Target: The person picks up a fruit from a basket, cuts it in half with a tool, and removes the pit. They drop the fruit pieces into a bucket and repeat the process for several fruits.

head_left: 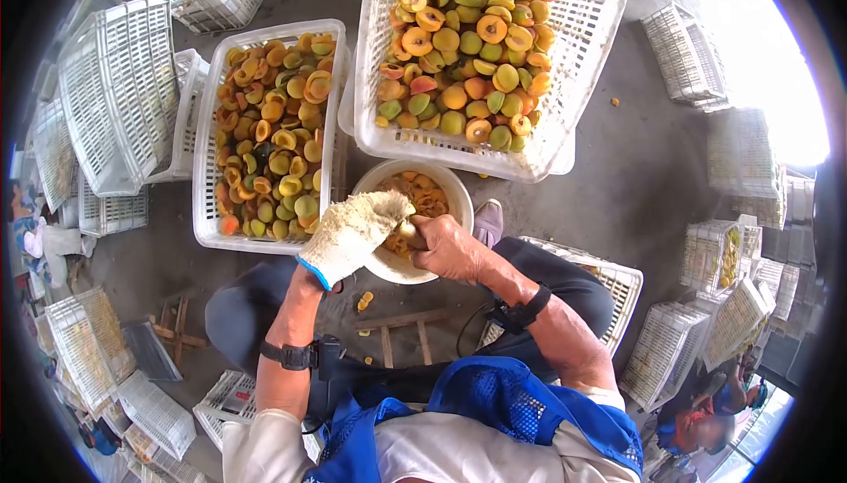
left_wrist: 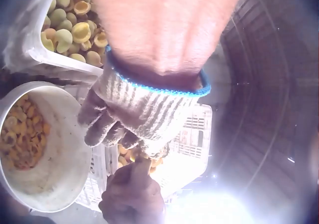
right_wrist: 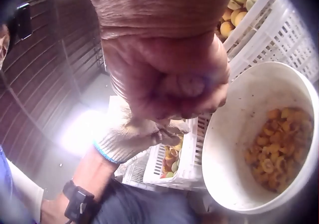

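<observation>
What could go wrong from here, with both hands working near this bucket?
The bare right hand works close to the gloved left hand, so a slip might hurt the bare one. The shoe beside the bucket might knock it. Orange pieces lie on the floor, so more might drop outside.

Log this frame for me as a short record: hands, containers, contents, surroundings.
Left hand: white glove, blue cuff; grip unclear
Right hand: bare, fingers curled around a mostly hidden object
Hands' position: close together, in front of the white bucket in the head view
Bucket contents: orange fruit pieces
Left crate: white, holding halved fruit
Larger crate: white, ahead of the person, also holding halved fruit
Surroundings: more white crates on both sides
</observation>
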### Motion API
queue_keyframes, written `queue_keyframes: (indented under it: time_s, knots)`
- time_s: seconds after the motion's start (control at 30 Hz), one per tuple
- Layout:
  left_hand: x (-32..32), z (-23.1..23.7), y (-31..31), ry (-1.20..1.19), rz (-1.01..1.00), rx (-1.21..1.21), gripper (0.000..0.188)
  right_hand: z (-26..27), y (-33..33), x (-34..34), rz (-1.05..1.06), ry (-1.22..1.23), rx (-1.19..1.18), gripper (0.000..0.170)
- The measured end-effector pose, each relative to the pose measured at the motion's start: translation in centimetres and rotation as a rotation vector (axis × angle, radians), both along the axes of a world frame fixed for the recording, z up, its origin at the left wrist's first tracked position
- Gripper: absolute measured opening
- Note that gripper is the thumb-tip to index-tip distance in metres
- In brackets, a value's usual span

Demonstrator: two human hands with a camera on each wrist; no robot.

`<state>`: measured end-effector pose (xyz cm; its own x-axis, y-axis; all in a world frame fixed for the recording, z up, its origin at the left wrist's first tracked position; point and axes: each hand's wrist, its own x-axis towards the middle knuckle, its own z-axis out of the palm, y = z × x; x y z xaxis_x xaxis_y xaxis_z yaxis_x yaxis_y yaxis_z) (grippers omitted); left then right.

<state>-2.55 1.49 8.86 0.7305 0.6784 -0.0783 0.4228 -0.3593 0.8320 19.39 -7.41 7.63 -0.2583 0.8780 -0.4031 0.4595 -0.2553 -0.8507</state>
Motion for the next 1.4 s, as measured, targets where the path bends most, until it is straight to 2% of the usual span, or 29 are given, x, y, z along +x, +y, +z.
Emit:
queue_keyframes:
  time_s: [0.13,0.2,0.23,0.27,0.33,0.37,0.4,0.47,0.5,0.53,0.6,0.63,0.7,0.73,0.8,0.83,0.87,0.93,1.0,1.03,1.13,1.17,1.2,1.23,1.27,1.33,1.37,1.4]
  knots:
    - [0.4,1.6,0.4,0.058,0.038,0.132,0.036,-0.3,-0.4,0.2,-0.009,0.06,0.04,0.035]
    - [0.4,2.2,0.6,0.088,0.067,0.195,0.039,-0.5,-0.4,0.5,-0.14,0.146,0.085,0.033]
    - [0.2,2.3,0.7,0.104,0.084,0.224,0.04,0.4,0.1,0.9,-0.281,0.26,-0.144,0.029]
    - [0.2,2.0,0.9,0.098,0.092,0.225,0.04,0.3,0.6,1.1,-0.456,0.349,-0.183,0.027]
    - [0.6,1.2,1.3,-0.073,0.446,-0.122,0.043,-1.0,3.0,3.5,-0.519,0.225,-0.115,0.027]
    - [1.4,1.7,1.2,-0.159,0.553,-0.253,0.042,-0.6,4.4,4.6,-0.505,0.136,-0.042,0.028]
    - [3.6,6.5,1.7,-0.033,0.745,-0.616,0.042,-0.3,5.9,5.7,-0.49,0.046,0.033,0.029]
    - [3.0,4.7,1.5,-0.024,0.5,-0.342,0.04,-2.0,9.2,7.8,-0.414,-0.02,0.193,0.031]
    - [2.7,4.2,1.3,0.024,0.476,-0.217,0.038,-2.3,10.4,8.5,-0.426,-0.083,0.134,0.039]
    - [2.7,4.3,1.2,0.03,0.46,-0.175,0.035,-1.9,11.9,8.2,-0.421,-0.202,0.345,0.035]
    - [2.7,3.7,1.0,-0.051,0.545,-0.335,0.032,-2.4,13.9,7.9,-0.423,-0.365,0.577,0.032]
    - [2.6,3.5,1.0,-0.056,0.558,-0.343,0.032,-2.5,14.5,7.5,-0.407,-0.367,0.573,0.032]
    - [2.3,3.4,1.1,-0.146,0.61,-0.302,0.036,-2.9,15.1,6.4,-0.466,-0.363,0.822,0.027]
    - [2.3,4.4,1.7,-0.143,0.624,-0.314,0.036,-2.7,14.8,5.7,-0.452,-0.359,0.81,0.027]
    - [2.2,6.6,3.0,0.019,0.782,-0.609,0.042,-1.1,12.1,3.7,-0.5,-0.302,0.519,0.026]
    - [2.1,5.9,2.7,-0.246,0.932,-0.78,0.044,-0.2,10.5,2.9,-0.469,-0.285,0.456,0.025]
    - [1.9,6.8,3.0,-0.189,0.943,-0.753,0.044,-0.5,8.4,2.4,-0.464,-0.288,0.431,0.025]
    - [1.3,3.8,1.6,-0.417,0.847,-0.285,0.045,-1.3,4.4,2.1,-0.262,-0.336,0.398,0.028]
    - [0.9,4.3,0.9,-0.385,0.862,-0.368,0.043,-5.8,1.2,3.9,0.247,-0.652,-0.091,0.032]
    - [0.7,4.9,0.8,-0.355,0.867,-0.44,0.04,-7.4,-0.6,4.9,0.41,-0.632,-0.289,0.036]
    - [0.2,6.4,1.4,-0.293,0.942,-0.619,0.035,-7.1,-1.2,4.4,0.339,-0.636,-0.306,0.038]
    - [0.2,7.0,1.3,-0.26,0.945,-0.694,0.034,-5.7,-1.0,4.1,0.144,-0.5,-0.167,0.04]
    - [0.7,7.4,2.0,-0.251,0.941,-0.75,0.033,-4.5,0.5,4.2,0.125,-0.517,-0.15,0.04]
    - [1.0,7.7,2.7,-0.247,0.948,-0.804,0.032,-3.3,2.2,4.3,0.023,-0.498,0.0,0.04]
    - [1.1,7.5,2.8,-0.263,0.948,-0.795,0.032,-1.9,3.8,4.2,-0.069,-0.468,0.143,0.04]
    - [1.2,5.0,2.0,-0.185,0.808,-0.596,0.034,1.0,8.5,5.3,-0.258,-0.424,0.146,0.038]
    - [1.2,2.1,1.2,-0.344,0.761,-0.392,0.046,-0.6,10.6,6.9,-0.272,-0.48,0.313,0.034]
    - [2.6,6.7,2.4,-0.234,0.935,-0.811,0.046,-2.3,12.6,8.2,-0.284,-0.531,0.48,0.031]
